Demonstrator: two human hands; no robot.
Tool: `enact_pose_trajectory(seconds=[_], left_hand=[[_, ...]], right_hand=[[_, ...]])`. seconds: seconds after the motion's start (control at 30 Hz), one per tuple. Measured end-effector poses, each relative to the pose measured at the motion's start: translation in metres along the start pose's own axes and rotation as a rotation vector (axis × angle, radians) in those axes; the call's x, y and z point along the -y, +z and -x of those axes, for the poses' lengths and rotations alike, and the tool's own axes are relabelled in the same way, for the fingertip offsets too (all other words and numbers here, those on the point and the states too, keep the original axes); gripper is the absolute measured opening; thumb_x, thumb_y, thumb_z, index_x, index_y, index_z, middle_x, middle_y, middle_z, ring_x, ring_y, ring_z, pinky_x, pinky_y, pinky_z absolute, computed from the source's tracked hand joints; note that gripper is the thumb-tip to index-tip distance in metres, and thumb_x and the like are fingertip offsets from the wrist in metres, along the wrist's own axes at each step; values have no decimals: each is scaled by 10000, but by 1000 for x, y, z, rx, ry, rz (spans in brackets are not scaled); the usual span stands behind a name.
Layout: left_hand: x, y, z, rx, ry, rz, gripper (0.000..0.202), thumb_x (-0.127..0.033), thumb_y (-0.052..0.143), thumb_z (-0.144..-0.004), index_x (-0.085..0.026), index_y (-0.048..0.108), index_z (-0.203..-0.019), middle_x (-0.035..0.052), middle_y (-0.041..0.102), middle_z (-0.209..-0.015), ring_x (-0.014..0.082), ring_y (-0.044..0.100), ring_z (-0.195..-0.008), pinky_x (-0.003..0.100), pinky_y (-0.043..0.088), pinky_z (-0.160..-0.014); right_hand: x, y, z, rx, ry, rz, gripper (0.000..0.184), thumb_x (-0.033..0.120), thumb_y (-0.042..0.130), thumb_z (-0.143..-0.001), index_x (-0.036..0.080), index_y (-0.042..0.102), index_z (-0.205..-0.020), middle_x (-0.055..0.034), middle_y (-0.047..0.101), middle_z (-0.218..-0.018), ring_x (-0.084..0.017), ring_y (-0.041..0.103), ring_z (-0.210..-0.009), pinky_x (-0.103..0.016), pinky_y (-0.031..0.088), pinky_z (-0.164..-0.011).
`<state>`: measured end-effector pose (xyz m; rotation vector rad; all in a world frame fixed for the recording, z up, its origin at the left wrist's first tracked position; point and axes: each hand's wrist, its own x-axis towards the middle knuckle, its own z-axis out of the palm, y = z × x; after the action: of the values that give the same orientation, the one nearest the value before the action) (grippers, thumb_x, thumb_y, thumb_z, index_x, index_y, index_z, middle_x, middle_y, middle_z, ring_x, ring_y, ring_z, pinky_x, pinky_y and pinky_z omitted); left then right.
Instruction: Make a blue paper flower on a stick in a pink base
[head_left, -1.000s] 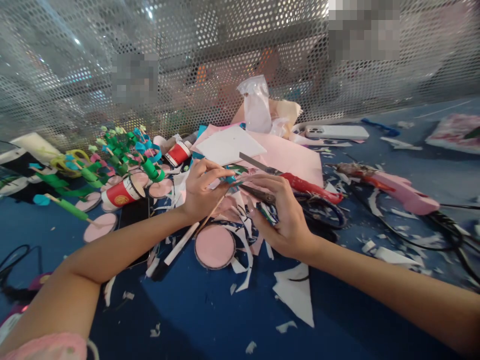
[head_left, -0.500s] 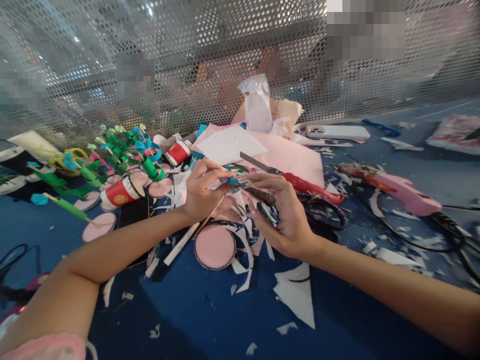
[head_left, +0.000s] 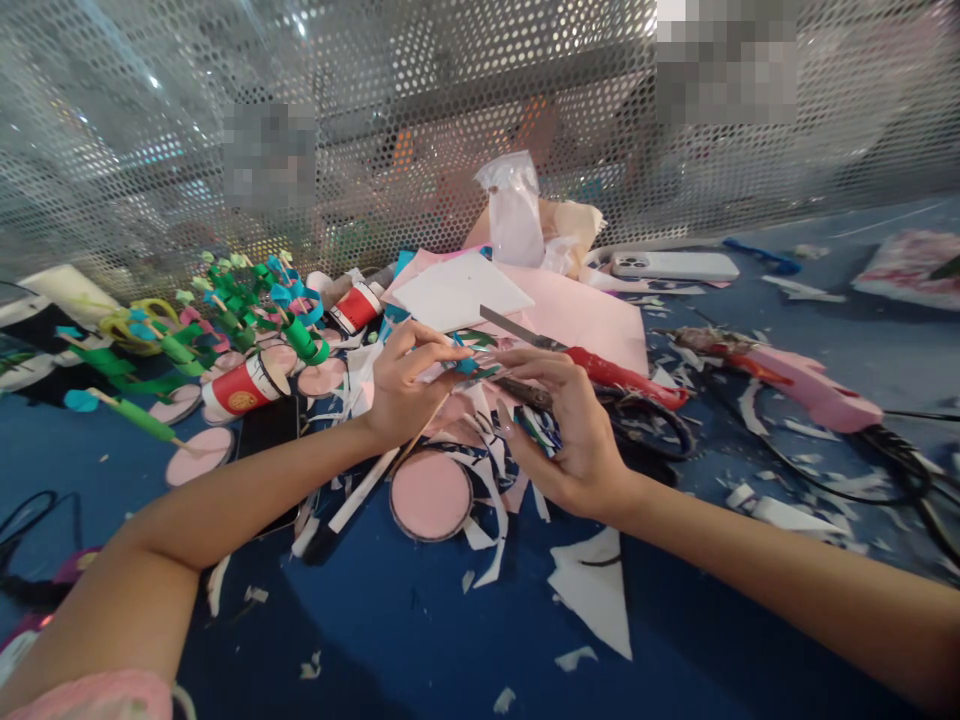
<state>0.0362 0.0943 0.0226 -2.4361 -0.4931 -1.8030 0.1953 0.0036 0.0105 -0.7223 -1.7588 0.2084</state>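
Observation:
My left hand (head_left: 401, 385) pinches the top of a thin wooden stick (head_left: 421, 432) where blue and green paper pieces (head_left: 471, 362) sit. My right hand (head_left: 574, 430) meets it from the right, fingertips closed on the same paper pieces, with dark striped scraps tucked in its palm. Below both hands lies a pink paper disc (head_left: 429, 494) among white cuttings. Red-handled scissors (head_left: 600, 368) lie just behind my right hand.
Finished green and blue paper flowers on sticks (head_left: 225, 310) lie at the left beside a red tube (head_left: 244, 385) and pink discs. A pink glue gun (head_left: 795, 385) with its cable is at the right, a phone (head_left: 673, 264) behind, a perforated metal screen at the back.
Almost nothing has moved; my fingers shift slightly on the paper pieces at the stick's tip.

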Motion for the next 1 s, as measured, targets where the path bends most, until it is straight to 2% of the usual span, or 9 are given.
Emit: enact_pose_trajectory(seconds=[0.6, 0.73, 0.87, 1.0], left_hand=[[0, 0, -1, 4, 1, 9, 83, -215, 728, -697, -170, 682, -750, 4, 604, -726, 82, 579, -687, 201, 488, -597], [1, 0, -2, 72, -159, 149, 117, -239, 725, -701, -164, 691, -784, 17, 628, -733, 91, 587, -689, 216, 494, -629], [0, 1, -2, 193, -368, 418, 212, -302, 726, -696, -156, 690, -845, 35, 664, -778, 91, 594, -690, 212, 503, -645], [-3, 2, -1, 252, -519, 540, 265, -313, 729, -688, -160, 692, -902, 52, 687, -876, 103, 615, -750, 224, 519, -702]], right_hand=[[0, -3, 0, 32, -24, 26, 446, 95, 526, -722, 207, 400, -1135, -137, 496, -1152, -271, 483, -1132, -507, 444, -925], [0, -2, -1, -1, -14, 15, 460, 98, 539, -725, 201, 382, -1145, -136, 448, -1152, -268, 445, -1143, -523, 424, -946], [-1, 1, 0, -97, 24, -59, 433, 74, 541, -729, 201, 371, -1106, -120, 370, -1119, -239, 411, -1136, -455, 478, -897], [-3, 3, 1, -124, 96, -112, 356, 71, 525, -764, 199, 388, -1067, -105, 366, -1090, -211, 422, -1113, -425, 484, -902]])
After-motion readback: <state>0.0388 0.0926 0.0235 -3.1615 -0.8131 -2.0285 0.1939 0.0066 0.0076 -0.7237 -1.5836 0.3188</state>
